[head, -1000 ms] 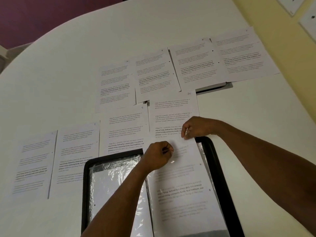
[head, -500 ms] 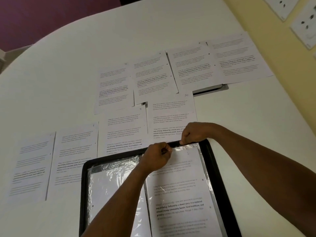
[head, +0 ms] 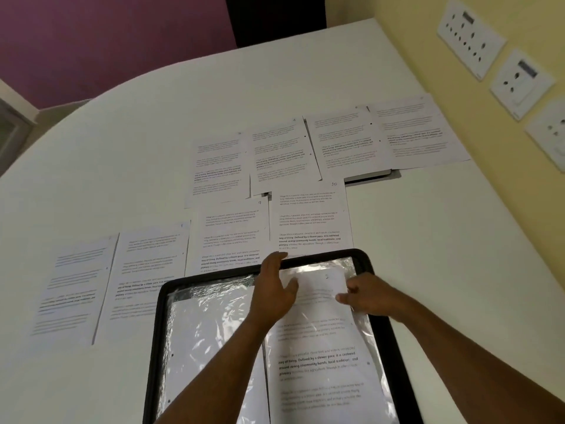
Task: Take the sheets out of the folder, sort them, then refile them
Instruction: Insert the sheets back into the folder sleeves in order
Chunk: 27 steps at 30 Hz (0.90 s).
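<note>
A black folder lies open at the table's near edge, with clear plastic sleeves on both sides. The left sleeve holds a blank-looking white page. A printed sheet sits inside the right sleeve, its top just below the folder's upper rim. My left hand lies flat near the spine; its fingers reach the folder's top rim and its thumb rests on the sheet's top. My right hand has curled fingers and pinches the right edge of the sleeved sheet.
Several printed sheets lie spread on the white table beyond the folder, among them one numbered 10 and one numbered 9. A grey flat object sticks out under the far row. Wall sockets line the yellow wall at right.
Both hands pinched the sheet's top above the folder; the sheet has slid down into the right sleeve. My left hand has flattened and my right hand has moved to the sheet's right edge.
</note>
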### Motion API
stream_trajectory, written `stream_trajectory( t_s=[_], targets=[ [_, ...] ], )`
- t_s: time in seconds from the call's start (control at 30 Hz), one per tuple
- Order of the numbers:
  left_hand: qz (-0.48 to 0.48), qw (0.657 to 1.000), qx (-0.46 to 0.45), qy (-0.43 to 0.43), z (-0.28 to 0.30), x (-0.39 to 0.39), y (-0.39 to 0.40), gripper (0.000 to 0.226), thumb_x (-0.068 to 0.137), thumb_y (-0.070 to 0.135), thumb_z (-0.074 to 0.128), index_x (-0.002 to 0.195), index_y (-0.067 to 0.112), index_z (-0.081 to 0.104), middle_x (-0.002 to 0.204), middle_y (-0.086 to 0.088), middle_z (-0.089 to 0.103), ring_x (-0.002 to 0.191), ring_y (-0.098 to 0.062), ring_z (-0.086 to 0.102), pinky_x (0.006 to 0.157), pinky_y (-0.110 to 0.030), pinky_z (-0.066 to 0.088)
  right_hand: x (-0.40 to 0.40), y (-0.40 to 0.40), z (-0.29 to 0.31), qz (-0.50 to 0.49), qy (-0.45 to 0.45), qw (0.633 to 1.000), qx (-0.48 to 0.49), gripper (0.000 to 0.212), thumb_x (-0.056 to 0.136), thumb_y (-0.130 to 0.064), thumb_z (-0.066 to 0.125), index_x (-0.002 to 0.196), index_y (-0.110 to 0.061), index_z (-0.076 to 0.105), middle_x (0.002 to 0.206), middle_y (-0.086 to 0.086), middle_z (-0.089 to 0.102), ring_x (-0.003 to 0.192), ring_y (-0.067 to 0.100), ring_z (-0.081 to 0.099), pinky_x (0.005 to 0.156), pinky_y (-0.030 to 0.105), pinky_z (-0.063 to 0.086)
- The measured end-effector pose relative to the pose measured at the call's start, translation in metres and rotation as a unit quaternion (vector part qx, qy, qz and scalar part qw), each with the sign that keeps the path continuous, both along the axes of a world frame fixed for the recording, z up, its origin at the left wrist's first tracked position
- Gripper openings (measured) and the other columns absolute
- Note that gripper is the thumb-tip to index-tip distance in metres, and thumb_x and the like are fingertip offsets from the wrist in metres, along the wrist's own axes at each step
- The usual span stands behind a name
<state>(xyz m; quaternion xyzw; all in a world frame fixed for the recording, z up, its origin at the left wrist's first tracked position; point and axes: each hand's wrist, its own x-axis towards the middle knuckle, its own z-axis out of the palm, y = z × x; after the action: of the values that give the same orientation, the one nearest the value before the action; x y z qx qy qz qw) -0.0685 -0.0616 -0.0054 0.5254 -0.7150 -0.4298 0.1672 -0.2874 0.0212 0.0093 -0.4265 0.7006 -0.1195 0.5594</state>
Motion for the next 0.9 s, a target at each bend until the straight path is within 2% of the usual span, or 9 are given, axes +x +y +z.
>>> stream_trajectory(
  t_s=[0.07, 0.17, 0.33, 0.4, 0.5, 0.57, 0.73, 0.83, 0.9],
  targets=[
    [0.02, 1.0, -0.018, -0.001, 0.002, 0.008, 0.018, 0.059, 0.086, 0.025, 0.068, 0.138, 0.019, 0.041, 0.138, 0.003, 0.039, 0.123, -0.012, 0.042, 0.097, -0.031, 0.046, 0.015, 0.009, 0.011, -0.061, -0.105, 0.993, 0.011, 0.024, 0.093, -0.028, 0.064, 0.085, -0.006, 0.064, 0.075, 0.008, 0.067, 0.066, 0.02, 0.064, 0.065, 0.033, 0.053],
    [0.031, 0.999, 0.038, 0.001, 0.014, 0.016, 0.043, 0.043, 0.087, 0.043, 0.067, 0.124, 0.029, 0.05, 0.127, 0.009, 0.048, 0.11, -0.007, 0.052, 0.084, -0.02, 0.047, 0.04, 0.011, 0.032, -0.156, -0.248, 0.956, 0.02, 0.021, 0.098, -0.024, 0.056, 0.107, -0.007, 0.065, 0.082, 0.011, 0.072, 0.073, 0.026, 0.069, 0.067, 0.037, 0.057],
    [0.053, 0.99, 0.102, 0.082, 0.054, 0.035, 0.061, 0.054, 0.078, 0.073, 0.056, 0.111, 0.031, 0.063, 0.11, 0.016, 0.064, 0.092, -0.001, 0.064, 0.076, -0.015, 0.052, 0.085, -0.003, 0.05, -0.227, -0.34, 0.913, -0.007, 0.024, 0.098, -0.022, 0.054, 0.116, -0.007, 0.06, 0.102, 0.02, 0.069, 0.081, 0.03, 0.071, 0.07, 0.037, 0.056],
    [0.062, 0.986, 0.128, 0.083, 0.07, 0.053, 0.058, 0.043, 0.081, 0.062, 0.063, 0.117, 0.037, 0.059, 0.108, 0.023, 0.063, 0.094, 0.004, 0.061, 0.077, -0.01, 0.049, 0.105, -0.01, 0.053, -0.24, -0.367, 0.899, -0.019, 0.024, 0.099, -0.024, 0.053, 0.113, -0.008, 0.063, 0.103, 0.018, 0.068, 0.081, 0.025, 0.07, 0.076, 0.038, 0.057],
    [0.042, 0.984, 0.158, 0.065, 0.083, 0.087, 0.051, 0.05, 0.079, 0.043, 0.067, 0.127, 0.043, 0.054, 0.115, 0.018, 0.066, 0.105, -0.003, 0.062, 0.09, -0.028, 0.053, 0.139, -0.019, 0.053, -0.22, -0.406, 0.887, -0.019, 0.035, 0.097, -0.038, 0.053, 0.099, -0.005, 0.064, 0.102, 0.01, 0.071, 0.094, 0.021, 0.07, 0.086, 0.036, 0.054],
    [0.084, 0.981, 0.166, 0.051, 0.085, 0.114, 0.047, 0.044, 0.079, 0.019, 0.06, 0.12, 0.036, 0.062, 0.106, 0.009, 0.071, 0.098, -0.011, 0.067, 0.088, -0.037, 0.056, 0.162, -0.023, 0.05, -0.165, -0.407, 0.898, -0.009, 0.043, 0.095, -0.05, 0.049, 0.094, -0.009, 0.065, 0.11, 0.002, 0.071, 0.108, 0.016, 0.065, 0.096, 0.034, 0.049],
    [0.204, 0.962, 0.179, 0.021, 0.084, 0.173, 0.042, 0.031, 0.082, -0.003, 0.052, 0.081, 0.018, 0.074, 0.086, -0.007, 0.074, 0.084, -0.027, 0.071, 0.075, -0.039, 0.057, 0.203, -0.016, 0.03, -0.063, -0.318, 0.945, -0.047, 0.04, 0.095, -0.052, 0.05, 0.111, -0.02, 0.068, 0.123, -0.006, 0.065, 0.119, 0.008, 0.057, 0.103, 0.034, 0.046],
    [0.249, 0.956, 0.151, -0.033, 0.067, 0.203, 0.03, 0.026, 0.084, 0.001, 0.057, 0.074, 0.023, 0.066, 0.087, -0.011, 0.071, 0.084, -0.031, 0.068, 0.077, -0.041, 0.056, 0.21, -0.002, 0.01, 0.04, -0.074, 0.982, -0.168, 0.026, 0.095, -0.04, 0.056, 0.11, -0.021, 0.067, 0.126, -0.005, 0.063, 0.118, 0.01, 0.057, 0.1, 0.018, 0.04],
    [0.262, 0.955, 0.116, -0.075, 0.056, 0.216, 0.022, 0.017, 0.086, 0.005, 0.058, 0.078, 0.02, 0.063, 0.086, -0.007, 0.067, 0.087, -0.03, 0.065, 0.077, -0.038, 0.053, 0.212, 0.009, -0.006, 0.131, 0.048, 0.963, -0.23, 0.031, 0.096, -0.036, 0.056, 0.122, -0.022, 0.061, 0.142, -0.002, 0.051, 0.13, 0.012, 0.047, 0.102, 0.014, 0.031]
  ],
)
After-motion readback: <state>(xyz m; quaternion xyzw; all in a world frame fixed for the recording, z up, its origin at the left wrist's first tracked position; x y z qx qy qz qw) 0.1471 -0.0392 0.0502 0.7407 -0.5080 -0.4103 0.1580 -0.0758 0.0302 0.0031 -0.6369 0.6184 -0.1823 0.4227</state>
